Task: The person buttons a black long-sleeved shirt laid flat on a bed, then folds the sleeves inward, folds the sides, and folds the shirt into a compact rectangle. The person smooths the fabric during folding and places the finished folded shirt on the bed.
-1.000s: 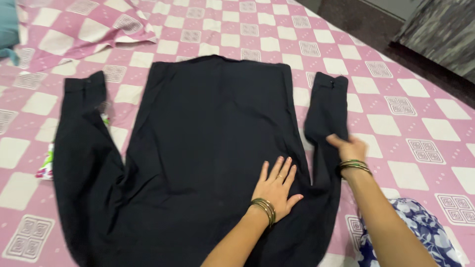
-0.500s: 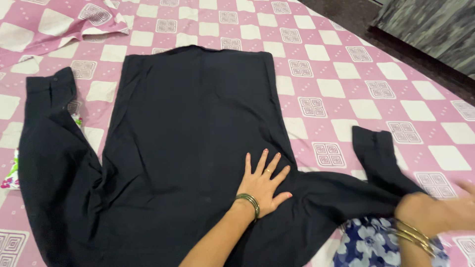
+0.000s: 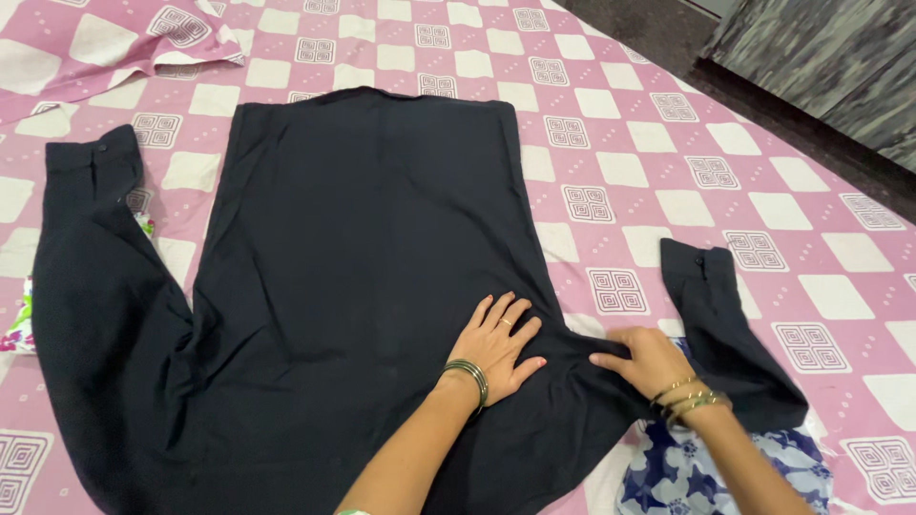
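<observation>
Black long-sleeved shirt (image 3: pixel 353 286) lies spread flat, its back up, on a bed whose pink-and-white checked bedsheet (image 3: pixel 620 172) shows all around it. It covers most of the middle of the view, with its hem toward the far edge and its shoulders toward the person. The left sleeve (image 3: pixel 86 286) runs along the left side, its buttoned cuff pointing away from the person. The right sleeve (image 3: pixel 725 334) juts out to the right, its cuff also pointing away. A loose pink cloth (image 3: pixel 105 48) is bunched at the top left corner. A blue-and-white floral garment (image 3: pixel 706 472) shows at the bottom right. The left hand (image 3: pixel 496 345) presses flat on the shirt body, fingers spread open, holding nothing. Just beside it, the right hand (image 3: pixel 649 360) rests palm down where the right sleeve joins the body, fingers extended on the fabric, not closed around it. Both wrists wear bangles.
</observation>
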